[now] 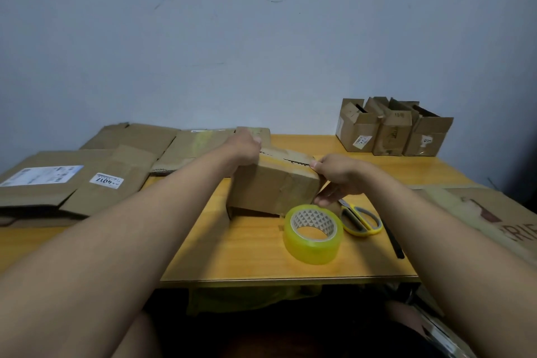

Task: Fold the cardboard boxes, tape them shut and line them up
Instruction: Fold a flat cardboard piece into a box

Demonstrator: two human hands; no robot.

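Both hands (pixel 247 148) (pixel 337 176) gripping tilted box (pixel 273 186), left fingers seemingly hidden; tape roll (pixel 312 234), scissors (pixel 360 219) just beside.

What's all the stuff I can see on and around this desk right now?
box being folded: 1, brown, centre of the table, tilted, held by both hands
finished boxes: 3, brown, in a row at the far right by the wall
flattened cardboard: several sheets, brown, left side; exact count unclear
large cardboard sheet: 1, brown, right edge
tape roll: 1, yellowish clear, near the front
scissors: 1, yellow and grey handles, right of the tape
table: 1, orange wood
left hand: on the box's far left
right hand: gripping the box's right end
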